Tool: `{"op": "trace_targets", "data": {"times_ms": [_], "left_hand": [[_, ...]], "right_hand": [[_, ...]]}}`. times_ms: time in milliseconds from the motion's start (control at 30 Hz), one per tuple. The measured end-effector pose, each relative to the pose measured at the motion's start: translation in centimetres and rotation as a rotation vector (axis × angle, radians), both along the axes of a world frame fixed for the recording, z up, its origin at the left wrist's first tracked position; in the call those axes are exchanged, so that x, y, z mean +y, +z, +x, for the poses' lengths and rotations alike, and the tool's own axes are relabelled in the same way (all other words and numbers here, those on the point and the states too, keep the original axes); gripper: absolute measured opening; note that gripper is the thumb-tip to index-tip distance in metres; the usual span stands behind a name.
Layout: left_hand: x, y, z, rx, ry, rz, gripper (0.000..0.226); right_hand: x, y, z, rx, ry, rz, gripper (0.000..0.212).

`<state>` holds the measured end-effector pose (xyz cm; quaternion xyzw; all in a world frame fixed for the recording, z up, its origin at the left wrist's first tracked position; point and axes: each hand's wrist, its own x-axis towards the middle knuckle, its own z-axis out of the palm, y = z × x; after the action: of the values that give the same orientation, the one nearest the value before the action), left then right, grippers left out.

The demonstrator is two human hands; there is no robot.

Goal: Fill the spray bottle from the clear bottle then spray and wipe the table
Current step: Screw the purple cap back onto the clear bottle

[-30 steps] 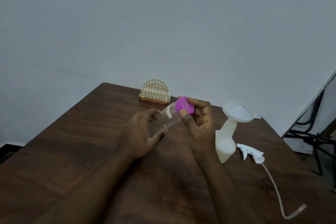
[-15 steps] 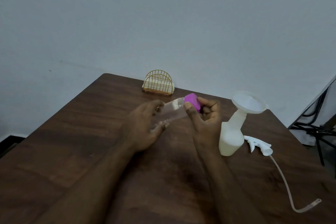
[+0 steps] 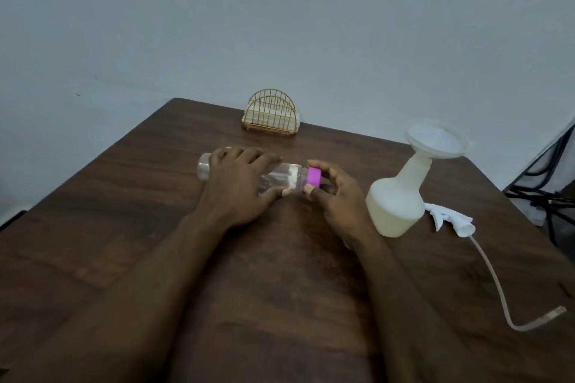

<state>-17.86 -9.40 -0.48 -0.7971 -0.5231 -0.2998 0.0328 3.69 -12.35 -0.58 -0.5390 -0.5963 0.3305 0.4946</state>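
- I can read no text, brand, number or sign anywhere in my view.
- The clear bottle [image 3: 281, 179] carries a pale patch near its cap [image 3: 314, 177], but I can make out no letters on it.
- The cap itself is plain purple, unmarked as far as I can tell.
- The spray bottle [image 3: 396, 202], right of the clear bottle, shows a bare milky wall with no print.
- The wire holder [image 3: 270, 116], behind the clear bottle, bears no legible label.
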Motion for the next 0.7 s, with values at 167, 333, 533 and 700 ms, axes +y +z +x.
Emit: {"op": "trace_targets", "data": {"times_ms": [167, 333, 533, 700], "left_hand": [[-0.22, 0.25, 0.61, 0.053, -0.021, 0.029, 0.065], [-0.3, 0.69, 0.24, 0.003, -0.018, 0.037, 0.064], [-0.53, 0.97, 0.19, -0.037, -0.015, 0.044, 0.064], [-0.42, 0.78, 0.19, -0.027, -0.002, 0.071, 0.066]], "right_hand": [[0.1, -0.27, -0.06, 0.064, 0.093, 0.034, 0.054], [0.27, -0.13, 0.21, -0.03, 0.109, 0.136, 0.055], [0.5, -0.22, 0.19, -0.048, 0.071, 0.171, 0.056], [0.61, -0.4, 0.13, -0.191, -0.037, 0.194, 0.041]]}}
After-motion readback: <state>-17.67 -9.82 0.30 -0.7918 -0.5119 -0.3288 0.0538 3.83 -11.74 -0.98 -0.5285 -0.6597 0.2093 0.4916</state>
